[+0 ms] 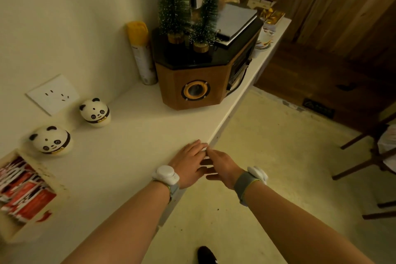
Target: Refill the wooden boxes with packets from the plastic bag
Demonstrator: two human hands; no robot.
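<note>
A pale wooden box [54, 203] at the left edge of the white counter [137, 135] holds several red and white packets [23, 191]. My left hand [189, 162] lies flat on the counter's front edge, palm down, fingers stretched. My right hand [221, 166] hovers just past the edge, its fingertips touching those of the left; something small and white shows between the fingers, too small to name. No plastic bag is in view.
Two panda figurines [52, 140] [96, 111] stand by the wall near a socket [53, 93]. A wooden speaker [199, 75] with small Christmas trees [173, 4] and a yellow-capped spray can [141, 51] sit further back. Dark chair legs [364, 156] stand at the right.
</note>
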